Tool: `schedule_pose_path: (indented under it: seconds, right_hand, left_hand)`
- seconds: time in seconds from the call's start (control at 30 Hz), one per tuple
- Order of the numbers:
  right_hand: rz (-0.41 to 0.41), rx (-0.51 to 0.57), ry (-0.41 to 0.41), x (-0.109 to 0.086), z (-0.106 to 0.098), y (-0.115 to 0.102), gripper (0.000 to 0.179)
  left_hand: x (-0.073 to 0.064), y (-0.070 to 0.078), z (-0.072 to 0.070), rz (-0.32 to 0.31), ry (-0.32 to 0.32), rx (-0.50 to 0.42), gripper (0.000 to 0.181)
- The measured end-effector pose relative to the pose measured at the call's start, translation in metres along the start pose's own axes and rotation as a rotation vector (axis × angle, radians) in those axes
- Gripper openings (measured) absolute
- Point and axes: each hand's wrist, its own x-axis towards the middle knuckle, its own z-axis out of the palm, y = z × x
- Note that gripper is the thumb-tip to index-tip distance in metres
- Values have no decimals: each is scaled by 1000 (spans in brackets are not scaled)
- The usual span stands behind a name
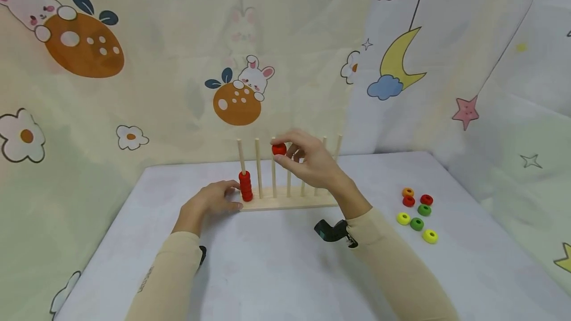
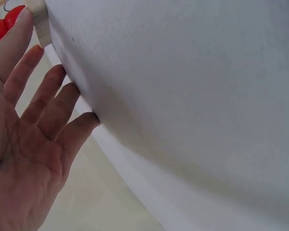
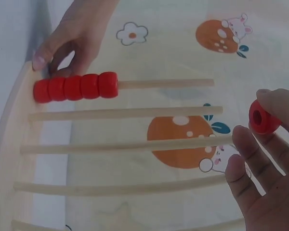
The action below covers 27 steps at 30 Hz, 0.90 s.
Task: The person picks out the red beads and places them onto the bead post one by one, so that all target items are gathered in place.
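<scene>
A wooden peg stand [image 1: 285,204] with a row of upright pegs is on the white table. Several red beads [image 1: 246,186] are stacked on its leftmost peg, and no beads show on the neighbouring pegs. The left hand [image 1: 213,197] holds the stand's left end between thumb and fingers; in the left wrist view its other fingers spread near the table. Above the pegs, the right hand [image 1: 308,160] pinches a red bead [image 1: 279,149] between thumb and index finger. The right wrist view shows the hole of this bead [image 3: 263,118], held apart from the peg tips.
Loose beads lie on the right of the table [image 1: 446,271]: an orange bead [image 1: 408,192], red beads [image 1: 426,199], green beads [image 1: 417,224] and yellow beads [image 1: 430,236]. A patterned cloth [image 1: 178,88] hangs behind the table.
</scene>
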Motion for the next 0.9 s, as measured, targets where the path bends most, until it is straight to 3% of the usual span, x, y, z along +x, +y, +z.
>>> schedule_pose_path:
  seconds: [0.37,0.7,0.9]
  right_hand:
    - [-43,69,2,26,22,-8,32]
    - [61,148,-7,32,33,-6,37]
    - [120,189,6,38,38,-6,35]
  left_hand:
    - [2,1,-3,-26,17,-11,57]
    - [-2,0,5,-55,25,-22,56]
    - [-2,2,2,-48,26,-27,52]
